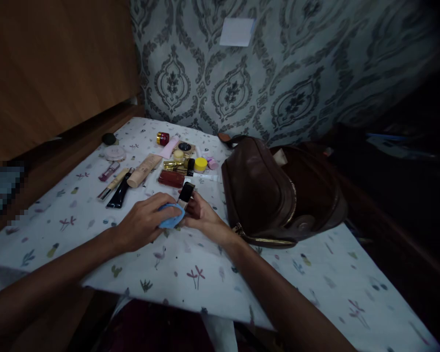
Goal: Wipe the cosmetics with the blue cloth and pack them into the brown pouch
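Note:
My left hand [141,222] is closed on a light blue cloth [171,221], pressing it to the lower part of a small cosmetic bottle with a black cap [186,192]. My right hand [205,217] grips that bottle from the other side, its fingers curled round behind. The bottle's lower body is mostly hidden by the cloth and fingers. Just beyond the hands lie a dark red case [171,179], a beige tube [143,171] and a black tube [120,191].
A brown leather bag [256,190] lies to the right, its zip partly open. Farther back are a red jar with a gold lid [163,139], a yellow-lidded pot [200,165] and a round compact [115,154]. A patterned cloth [132,274] covers the table; a papered wall stands behind.

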Tool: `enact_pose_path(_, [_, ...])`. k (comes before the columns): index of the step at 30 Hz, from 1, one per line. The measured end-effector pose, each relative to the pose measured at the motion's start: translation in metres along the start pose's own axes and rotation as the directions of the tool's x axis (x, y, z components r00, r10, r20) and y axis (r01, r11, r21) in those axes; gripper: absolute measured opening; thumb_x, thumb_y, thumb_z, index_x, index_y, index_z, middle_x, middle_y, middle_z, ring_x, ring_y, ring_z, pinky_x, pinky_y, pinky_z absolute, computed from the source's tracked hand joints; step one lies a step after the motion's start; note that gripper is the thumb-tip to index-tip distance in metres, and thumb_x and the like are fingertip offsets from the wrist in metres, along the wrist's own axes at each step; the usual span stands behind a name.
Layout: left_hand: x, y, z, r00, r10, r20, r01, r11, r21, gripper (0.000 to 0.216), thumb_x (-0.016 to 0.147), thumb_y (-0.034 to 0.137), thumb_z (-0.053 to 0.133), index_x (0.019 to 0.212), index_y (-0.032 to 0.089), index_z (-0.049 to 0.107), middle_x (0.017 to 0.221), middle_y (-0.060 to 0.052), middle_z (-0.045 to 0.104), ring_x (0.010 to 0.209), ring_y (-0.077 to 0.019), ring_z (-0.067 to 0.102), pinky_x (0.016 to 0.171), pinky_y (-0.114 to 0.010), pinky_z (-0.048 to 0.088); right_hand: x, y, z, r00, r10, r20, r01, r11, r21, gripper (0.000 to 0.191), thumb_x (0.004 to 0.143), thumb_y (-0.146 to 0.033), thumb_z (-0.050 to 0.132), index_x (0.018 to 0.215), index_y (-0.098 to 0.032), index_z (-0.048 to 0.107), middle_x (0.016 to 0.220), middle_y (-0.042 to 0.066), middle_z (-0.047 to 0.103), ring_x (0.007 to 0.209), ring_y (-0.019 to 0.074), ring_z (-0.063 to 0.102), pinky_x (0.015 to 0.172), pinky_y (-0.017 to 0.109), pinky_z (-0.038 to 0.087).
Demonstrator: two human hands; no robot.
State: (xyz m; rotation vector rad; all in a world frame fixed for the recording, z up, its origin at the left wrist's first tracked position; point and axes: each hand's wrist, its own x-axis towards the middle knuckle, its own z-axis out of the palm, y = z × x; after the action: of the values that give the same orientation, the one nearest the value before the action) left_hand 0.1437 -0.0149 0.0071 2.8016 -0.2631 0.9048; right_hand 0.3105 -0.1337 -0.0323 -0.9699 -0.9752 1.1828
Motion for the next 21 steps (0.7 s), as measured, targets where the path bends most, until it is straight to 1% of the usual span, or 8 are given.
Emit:
enact_pose_path(3, [-0.008,0.002,-0.002,0.999,-0.025,0.042,0.029,0.995,-0.096,0.026,0.089,0.005,0.049,0.109,0.018,0.059,0.106,-0.010,0.063,0.094,-0.0194,0.061,0.073,-0.029,0.054,-0.002,-0.001,-0.004,1.000,0.019,0.024,-0.019,0.999,0.028,0.064,0.071,-0.027,0.079,0.126,-0.027,0.047,0.105,0.001,0.064,0.089,0.0154,0.063,0.079,0.030,0.053])
enact_pose_path(7, [-0.018,0.001,-0.007,0.990,-0.051,0.131,0.072,0.984,-0.162,0.026,0.090,0.006,0.047,0.108,0.018,0.062,0.103,-0.009,0.063,0.090,-0.0177,0.062,0.071,-0.027,0.052,-0.002,-0.001,-0.005,1.000,0.021,0.016,-0.022,0.999,0.025,0.049,0.075,-0.038,0.077,0.118,-0.024,0.056,0.099,0.002,0.064,0.082,0.0151,0.061,0.074,0.029,0.053])
enact_pose_path(10, [-0.027,-0.001,-0.007,0.975,-0.066,0.212,0.105,0.978,-0.178,0.022,0.092,0.010,0.048,0.106,0.017,0.063,0.102,-0.009,0.063,0.089,-0.0175,0.062,0.071,-0.027,0.053,-0.001,-0.001,-0.002,1.000,0.028,0.002,-0.028,0.999,-0.042,0.046,0.072,-0.038,0.081,0.111,-0.022,0.061,0.100,0.002,0.065,0.087,0.0151,0.060,0.077,0.028,0.052])
enact_pose_path(13, [-0.031,-0.004,-0.009,0.966,-0.073,0.250,0.127,0.970,-0.206,0.022,0.093,0.013,0.048,0.106,0.018,0.065,0.103,-0.009,0.064,0.093,-0.0182,0.063,0.076,-0.029,0.054,-0.001,-0.001,0.002,0.999,0.043,-0.025,-0.046,0.990,-0.135,0.042,0.068,-0.038,0.084,0.101,-0.020,0.065,0.098,0.002,0.065,0.087,0.0148,0.060,0.079,0.028,0.049])
enact_pose_path(16, [-0.026,-0.007,-0.021,0.955,-0.075,0.288,0.182,0.913,-0.365,0.021,0.092,0.015,0.052,0.107,0.018,0.067,0.104,-0.009,0.065,0.092,-0.0178,0.065,0.078,-0.029,0.055,-0.002,-0.002,0.006,0.998,-0.003,-0.064,-0.013,0.972,-0.236,0.036,0.069,-0.040,0.083,0.094,-0.019,0.067,0.091,0.000,0.063,0.081,0.0139,0.058,0.076,0.028,0.048])
enact_pose_path(18, [-0.018,-0.007,-0.034,0.958,-0.105,0.266,0.225,0.851,-0.475,0.018,0.090,0.017,0.056,0.103,0.018,0.068,0.099,-0.008,0.066,0.089,-0.0174,0.065,0.076,-0.028,0.055,-0.003,-0.003,0.008,0.996,-0.029,-0.083,0.007,0.966,-0.259,0.034,0.070,-0.042,0.081,0.093,-0.020,0.067,0.089,0.000,0.063,0.080,0.0142,0.058,0.075,0.028,0.048])
enact_pose_path(19, [-0.013,-0.006,-0.041,0.966,-0.135,0.222,0.232,0.832,-0.503,0.015,0.089,0.019,0.059,0.100,0.018,0.069,0.096,-0.007,0.067,0.087,-0.0174,0.065,0.075,-0.029,0.055,-0.003,-0.003,0.010,0.996,-0.034,-0.083,0.012,0.966,-0.258,0.034,0.071,-0.042,0.080,0.093,-0.020,0.068,0.089,0.000,0.064,0.080,0.0146,0.059,0.075,0.029,0.048])
enact_pose_path(21, [-0.001,-0.002,-0.053,0.972,-0.216,0.086,0.231,0.842,-0.487,0.011,0.089,0.022,0.062,0.097,0.020,0.069,0.093,-0.006,0.068,0.087,-0.0181,0.065,0.076,-0.031,0.055,-0.003,-0.005,0.013,0.997,-0.026,-0.071,0.007,0.965,-0.263,0.034,0.072,-0.042,0.079,0.095,-0.020,0.068,0.090,0.000,0.066,0.082,0.0157,0.060,0.076,0.030,0.050])
